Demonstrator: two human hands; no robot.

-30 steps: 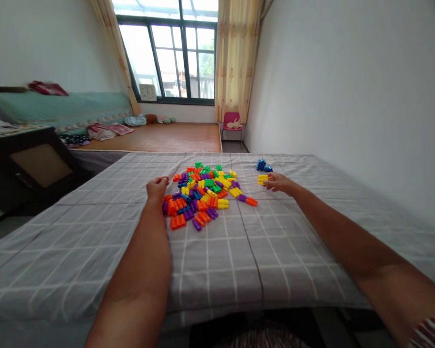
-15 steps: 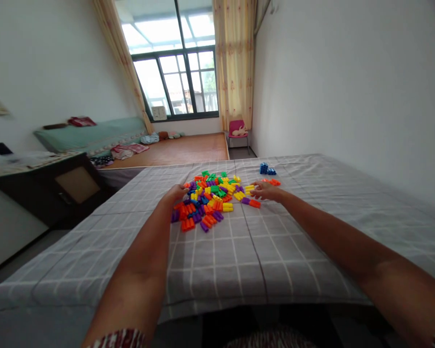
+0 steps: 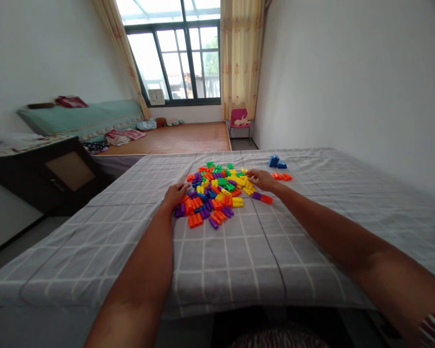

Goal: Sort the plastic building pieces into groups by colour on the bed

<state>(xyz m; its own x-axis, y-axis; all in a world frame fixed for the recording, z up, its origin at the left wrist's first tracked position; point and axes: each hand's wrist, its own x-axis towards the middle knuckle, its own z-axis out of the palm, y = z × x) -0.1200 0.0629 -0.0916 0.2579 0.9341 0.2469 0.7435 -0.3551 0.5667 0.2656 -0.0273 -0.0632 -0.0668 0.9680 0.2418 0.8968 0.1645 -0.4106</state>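
A loose heap of plastic building blocks, shaped like short joined tubes, lies on the cloth in orange, purple, yellow, green and blue. At the heap's left edge is my left hand, fingers stretched toward the purple and orange blocks and apart, with nothing visibly held. My right hand reaches over the right edge with its fingers extended at the yellow blocks; its fingertips partly hide them. Just below it, a purple-and-orange pair sticks out from the heap.
Beyond my right hand, a small blue block stack stands behind several orange blocks. A grey checked cloth covers the table. Behind are a bed, a pink chair and a window; a dark cabinet is at left.
My right hand has shifted left onto the heap's yellow edge, uncovering the orange blocks on the right. My left hand has drawn slightly left and nearer. The camera view has tilted down a little.
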